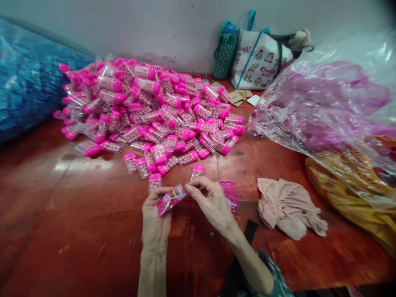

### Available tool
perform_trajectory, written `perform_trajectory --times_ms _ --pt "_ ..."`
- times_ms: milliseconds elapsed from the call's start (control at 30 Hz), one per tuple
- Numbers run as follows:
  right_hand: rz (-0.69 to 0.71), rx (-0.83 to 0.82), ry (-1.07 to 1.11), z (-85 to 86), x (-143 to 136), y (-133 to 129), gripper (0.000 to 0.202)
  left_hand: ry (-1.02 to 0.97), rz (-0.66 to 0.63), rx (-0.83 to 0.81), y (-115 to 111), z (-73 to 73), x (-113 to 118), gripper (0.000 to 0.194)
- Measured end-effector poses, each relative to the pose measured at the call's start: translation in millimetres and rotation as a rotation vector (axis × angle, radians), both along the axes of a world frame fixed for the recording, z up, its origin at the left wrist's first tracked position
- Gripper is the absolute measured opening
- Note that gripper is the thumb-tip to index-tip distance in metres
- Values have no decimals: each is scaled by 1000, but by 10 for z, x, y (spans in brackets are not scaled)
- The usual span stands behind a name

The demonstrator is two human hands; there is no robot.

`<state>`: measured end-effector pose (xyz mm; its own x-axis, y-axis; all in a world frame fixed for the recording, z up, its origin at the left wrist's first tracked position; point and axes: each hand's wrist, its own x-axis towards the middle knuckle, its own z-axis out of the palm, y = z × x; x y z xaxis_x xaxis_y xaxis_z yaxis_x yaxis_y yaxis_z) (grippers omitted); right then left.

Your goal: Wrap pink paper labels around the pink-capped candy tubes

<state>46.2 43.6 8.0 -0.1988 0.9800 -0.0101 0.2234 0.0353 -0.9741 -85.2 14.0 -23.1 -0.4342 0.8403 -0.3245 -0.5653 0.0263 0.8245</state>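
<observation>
A small pink printed plastic sleeve point(170, 201) is held between my two hands, tilted up to the right. My left hand point(157, 214) is closed on its lower left part, while the thumb and fingers of my right hand point(212, 204) pinch its upper right end. Just beyond my left fingers is a clear candy bottle point(155, 181) with a pink cap; whether the hand touches it I cannot tell. Another pink-capped bottle point(197, 171) shows behind my right fingers, partly hidden. A stack of pink printed sleeves point(229, 193) lies beside my right hand, which covers part of it.
A large heap of pink-capped bottles point(148, 107) covers the table's far side. A blue bag point(34, 82) bulges at left. A beige cloth point(287, 206), clear plastic wrapping point(309, 99) and yellow fabric point(349, 198) lie at right. A white tote bag point(260, 62) stands against the wall.
</observation>
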Motion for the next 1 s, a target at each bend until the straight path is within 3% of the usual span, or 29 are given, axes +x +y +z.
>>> perform_trajectory --times_ms 267,400,600,767,1000 --pt "93 -343 396 -116 76 -12 8 73 -70 22 -30 18 33 11" --pt "104 -426 502 -134 113 16 11 63 -144 16 -38 10 31 11" --pt "82 -415 478 -116 116 8 10 32 -235 -12 -39 34 67 10" --pt "114 -450 487 -128 126 -9 17 50 -174 8 -46 32 106 13" --pt "53 -223 303 -70 162 -9 20 149 -85 -10 -52 -38 82 9"
